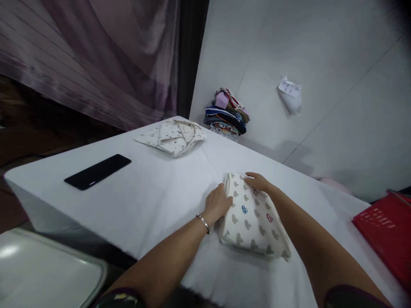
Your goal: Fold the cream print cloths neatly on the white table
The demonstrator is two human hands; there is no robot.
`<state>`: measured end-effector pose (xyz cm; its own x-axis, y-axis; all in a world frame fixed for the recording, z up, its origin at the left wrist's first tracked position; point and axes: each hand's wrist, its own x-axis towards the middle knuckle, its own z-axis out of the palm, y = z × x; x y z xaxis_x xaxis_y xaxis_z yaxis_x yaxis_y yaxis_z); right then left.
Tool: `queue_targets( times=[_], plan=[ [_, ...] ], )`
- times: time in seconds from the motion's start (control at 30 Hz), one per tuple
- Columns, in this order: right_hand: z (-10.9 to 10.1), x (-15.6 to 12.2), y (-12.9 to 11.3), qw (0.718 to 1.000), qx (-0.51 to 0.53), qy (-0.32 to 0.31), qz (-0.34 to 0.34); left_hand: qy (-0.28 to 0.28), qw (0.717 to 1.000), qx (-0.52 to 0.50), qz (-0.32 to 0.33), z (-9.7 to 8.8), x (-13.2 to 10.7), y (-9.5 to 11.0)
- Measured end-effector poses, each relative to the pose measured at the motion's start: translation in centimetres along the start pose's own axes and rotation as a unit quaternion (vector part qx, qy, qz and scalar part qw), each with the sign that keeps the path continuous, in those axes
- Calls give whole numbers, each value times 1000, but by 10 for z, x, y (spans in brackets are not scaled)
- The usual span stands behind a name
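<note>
The left arm is extended forward and inward over the near edge of the surface (160, 192), with the wrist, on which a bracelet (203, 224) is worn, held low. The left hand (218, 203) is set at the left edge of a folded cloth (253, 222). Its thumb is laid on the printed face and its other fingers are bent at the layered side; the edge is pinched between them, though the fingertips are partly hidden.

The right arm is stretched along the right side of the cloth, and the right hand (257, 182) is turned inward at the far end. The fingers are slightly parted, pointed left and placed at the far edge of the cloth; whether any layer is gripped cannot be determined.

The cloth is laid flat between the hands, toward the near edge of the surface. A phone (98, 172) is placed near the left corner. A patterned garment (175, 137) is located at the far corner. Beyond the far right edge, a clothes stack (226, 114) and a labelled packet (290, 96) are noted. A red bag (385, 235) is seen at far right.
</note>
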<state>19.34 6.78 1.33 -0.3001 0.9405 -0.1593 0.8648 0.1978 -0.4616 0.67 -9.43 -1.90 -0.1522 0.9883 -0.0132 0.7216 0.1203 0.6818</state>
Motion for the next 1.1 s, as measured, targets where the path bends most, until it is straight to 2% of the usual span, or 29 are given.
queue_targets(
  times=[0.17,0.23,0.3,0.43,0.63,0.73,0.87,1.0,1.1],
  plan=[
    [-17,-43,65,990,14,74,118,4,1000,-9,11,-5,-2,2],
    [-18,-66,83,984,38,88,152,-12,1000,-19,-1,-8,-1,3],
    [-15,-88,90,972,113,90,187,-32,999,-32,-22,-11,0,3],
    [-2,-127,83,923,289,69,244,-57,997,-40,-46,-14,2,3],
    [9,-161,62,916,330,36,223,-36,996,-51,-64,-8,2,5],
    [10,-167,60,904,385,40,181,-20,991,-108,-79,-2,1,5],
    [10,-169,64,885,436,81,142,-21,981,-163,-100,2,-2,5],
    [10,-170,70,882,433,82,168,-41,987,-134,-83,0,-8,7],
    [10,-170,73,884,428,106,157,-53,991,-98,-74,-1,-11,11]
  ],
)
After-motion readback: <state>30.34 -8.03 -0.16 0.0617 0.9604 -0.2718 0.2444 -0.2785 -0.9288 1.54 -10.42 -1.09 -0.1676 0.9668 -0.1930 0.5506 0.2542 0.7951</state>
